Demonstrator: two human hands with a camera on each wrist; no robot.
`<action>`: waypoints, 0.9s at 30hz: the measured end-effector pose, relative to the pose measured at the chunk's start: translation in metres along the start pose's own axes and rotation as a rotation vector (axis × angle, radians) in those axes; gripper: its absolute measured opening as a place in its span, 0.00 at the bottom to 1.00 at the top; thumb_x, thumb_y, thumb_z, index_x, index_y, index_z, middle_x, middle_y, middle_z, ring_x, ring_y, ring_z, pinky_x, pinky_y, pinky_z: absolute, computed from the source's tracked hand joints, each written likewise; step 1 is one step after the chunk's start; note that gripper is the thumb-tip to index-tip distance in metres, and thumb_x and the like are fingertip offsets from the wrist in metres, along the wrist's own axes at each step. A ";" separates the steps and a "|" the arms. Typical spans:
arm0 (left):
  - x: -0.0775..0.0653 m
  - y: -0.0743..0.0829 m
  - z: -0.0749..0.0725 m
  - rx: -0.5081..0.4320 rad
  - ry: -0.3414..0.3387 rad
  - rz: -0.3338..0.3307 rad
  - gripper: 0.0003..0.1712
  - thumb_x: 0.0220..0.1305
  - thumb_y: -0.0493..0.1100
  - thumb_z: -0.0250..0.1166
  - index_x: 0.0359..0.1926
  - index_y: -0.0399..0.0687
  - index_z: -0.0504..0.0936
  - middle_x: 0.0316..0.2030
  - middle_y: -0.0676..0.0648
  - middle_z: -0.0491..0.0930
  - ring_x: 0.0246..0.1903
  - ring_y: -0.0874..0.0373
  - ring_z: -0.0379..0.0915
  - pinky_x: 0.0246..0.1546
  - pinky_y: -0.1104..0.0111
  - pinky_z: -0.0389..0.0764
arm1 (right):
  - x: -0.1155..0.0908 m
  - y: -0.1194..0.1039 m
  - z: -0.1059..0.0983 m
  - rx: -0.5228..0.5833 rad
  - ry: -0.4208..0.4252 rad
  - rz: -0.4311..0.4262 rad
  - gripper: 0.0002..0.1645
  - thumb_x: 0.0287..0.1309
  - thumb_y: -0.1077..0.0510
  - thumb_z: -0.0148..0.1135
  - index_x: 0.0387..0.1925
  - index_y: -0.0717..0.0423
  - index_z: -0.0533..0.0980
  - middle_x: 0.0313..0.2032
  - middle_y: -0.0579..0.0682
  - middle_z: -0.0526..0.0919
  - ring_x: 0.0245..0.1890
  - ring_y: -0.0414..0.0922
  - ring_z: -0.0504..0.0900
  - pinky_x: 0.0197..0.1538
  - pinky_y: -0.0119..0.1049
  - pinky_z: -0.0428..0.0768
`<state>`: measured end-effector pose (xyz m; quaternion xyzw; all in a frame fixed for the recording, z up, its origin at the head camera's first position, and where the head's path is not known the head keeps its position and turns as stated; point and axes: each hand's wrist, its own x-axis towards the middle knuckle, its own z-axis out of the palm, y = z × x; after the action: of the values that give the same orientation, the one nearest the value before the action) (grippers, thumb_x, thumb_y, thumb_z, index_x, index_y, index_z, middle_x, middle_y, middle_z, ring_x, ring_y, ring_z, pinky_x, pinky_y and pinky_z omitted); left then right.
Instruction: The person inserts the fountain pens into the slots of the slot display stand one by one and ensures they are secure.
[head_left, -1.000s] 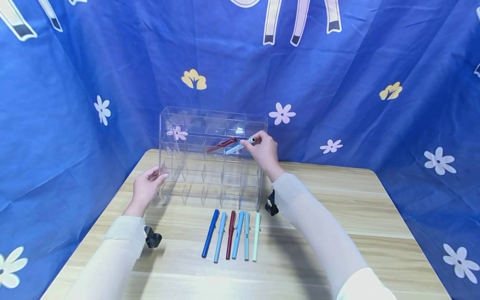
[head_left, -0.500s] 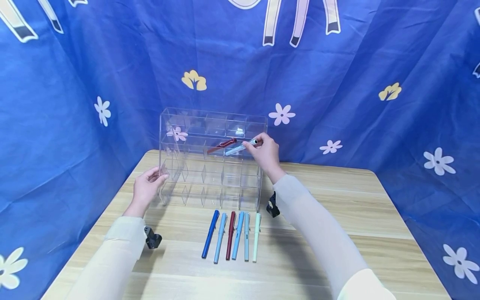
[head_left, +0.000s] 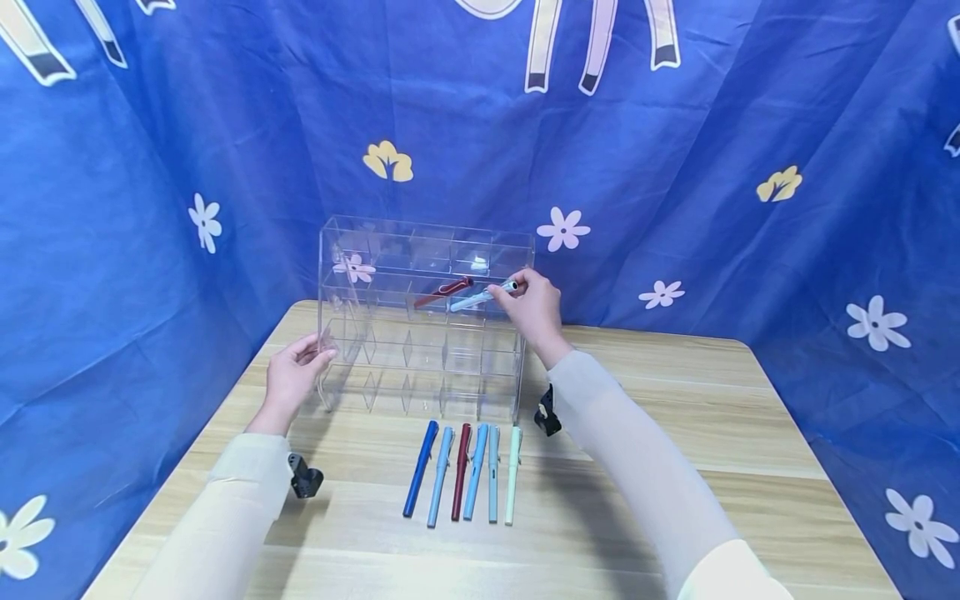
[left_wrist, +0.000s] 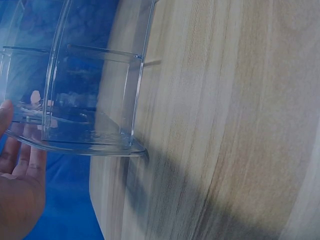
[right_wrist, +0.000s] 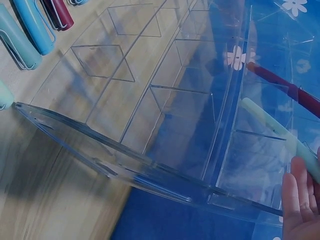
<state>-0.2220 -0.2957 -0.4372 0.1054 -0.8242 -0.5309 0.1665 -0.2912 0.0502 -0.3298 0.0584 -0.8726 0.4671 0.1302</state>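
A clear acrylic rack (head_left: 427, 354) with several compartments stands on the table. At its left side my left hand (head_left: 291, 379) pinches the side wall; in the left wrist view the thumb and fingers (left_wrist: 36, 162) lie on either side of the panel edge. My right hand (head_left: 534, 312) holds a light blue pen (head_left: 472, 300) near its capped end, up at the rack's upper right. The pen's other end reaches into a compartment. Left of it a dark red pen (head_left: 442, 292) lies slanted in the neighbouring compartment, also seen in the right wrist view as a red pen (right_wrist: 287, 90).
In front of the rack several pens lie side by side on the wooden table (head_left: 637, 500): a dark blue pen (head_left: 421, 468), a dark red pen (head_left: 461, 471), a pale green pen (head_left: 513, 475) and light blue ones. A blue patterned curtain (head_left: 645, 150) hangs close behind the rack.
My right hand has shifted slightly right and down with the light blue pen, whose slant is a little flatter. The left hand and the rack have stayed in place.
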 end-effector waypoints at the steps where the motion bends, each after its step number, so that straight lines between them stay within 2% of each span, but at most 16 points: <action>1: 0.000 0.000 0.000 0.003 0.000 0.002 0.30 0.63 0.41 0.65 0.62 0.31 0.70 0.54 0.32 0.74 0.51 0.55 0.74 0.45 0.84 0.74 | 0.000 0.000 0.000 -0.003 -0.001 0.000 0.19 0.52 0.45 0.71 0.35 0.55 0.77 0.29 0.48 0.82 0.30 0.42 0.80 0.29 0.36 0.79; 5: 0.001 -0.001 0.000 0.012 -0.004 0.012 0.30 0.64 0.42 0.65 0.62 0.32 0.69 0.54 0.32 0.74 0.53 0.52 0.74 0.45 0.84 0.74 | -0.001 0.000 -0.002 -0.018 -0.001 -0.008 0.20 0.52 0.45 0.71 0.35 0.55 0.78 0.29 0.48 0.83 0.30 0.43 0.81 0.31 0.37 0.80; 13: 0.002 -0.003 0.000 0.000 -0.005 0.021 0.29 0.63 0.39 0.65 0.62 0.31 0.70 0.53 0.32 0.75 0.52 0.54 0.74 0.45 0.84 0.74 | -0.004 0.000 -0.003 -0.034 -0.011 -0.032 0.21 0.51 0.45 0.72 0.40 0.55 0.80 0.32 0.48 0.84 0.35 0.43 0.81 0.34 0.38 0.80; 22: 0.001 -0.001 0.000 0.005 -0.005 0.007 0.29 0.64 0.39 0.64 0.63 0.32 0.69 0.54 0.32 0.74 0.56 0.41 0.70 0.46 0.83 0.74 | -0.008 0.002 -0.006 -0.001 -0.006 -0.037 0.25 0.49 0.47 0.74 0.46 0.55 0.78 0.37 0.50 0.85 0.40 0.45 0.82 0.39 0.38 0.81; 27: 0.001 -0.002 0.000 0.011 -0.009 0.009 0.30 0.64 0.42 0.64 0.63 0.32 0.69 0.55 0.32 0.74 0.55 0.47 0.72 0.45 0.84 0.74 | -0.010 0.006 -0.009 0.022 0.004 -0.045 0.27 0.48 0.48 0.75 0.48 0.55 0.76 0.37 0.50 0.86 0.41 0.48 0.83 0.43 0.40 0.80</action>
<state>-0.2226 -0.2969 -0.4383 0.1002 -0.8284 -0.5259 0.1647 -0.2808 0.0604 -0.3325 0.0784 -0.8656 0.4737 0.1419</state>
